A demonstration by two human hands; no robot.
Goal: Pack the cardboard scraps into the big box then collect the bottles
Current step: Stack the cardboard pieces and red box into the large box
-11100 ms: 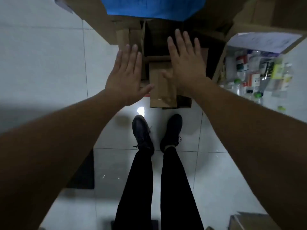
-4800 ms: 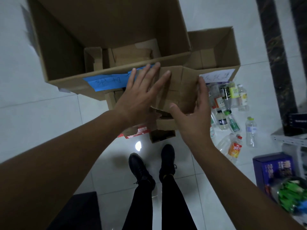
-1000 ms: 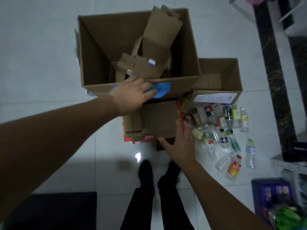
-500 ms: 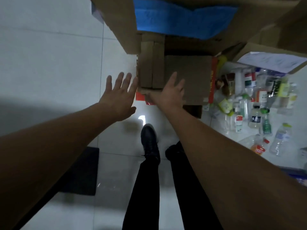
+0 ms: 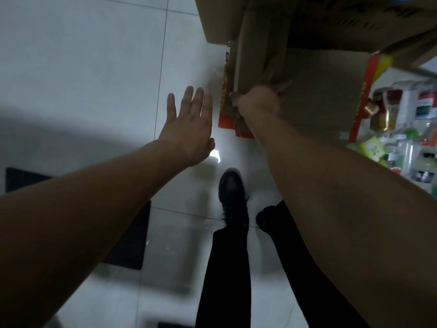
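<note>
A stack of flattened brown cardboard scraps [image 5: 321,91] with a red printed sheet [image 5: 225,107] under it lies on the floor before the big box [image 5: 331,17], whose wall fills the top of the view. My right hand [image 5: 257,100] grips the near left corner of the scraps. My left hand [image 5: 189,129] hovers open, fingers spread, just left of the stack, touching nothing. Several bottles [image 5: 406,143] lie in a heap on the floor at the right edge.
White floor tiles [image 5: 82,67] stretch to the left. A dark mat [image 5: 127,245] lies at the lower left under my left forearm. My black shoes [image 5: 233,195] and legs stand directly below the scraps.
The view has dropped closer to the floor. My right hand has shut on the corner of the scraps. My left hand stays open beside them.
</note>
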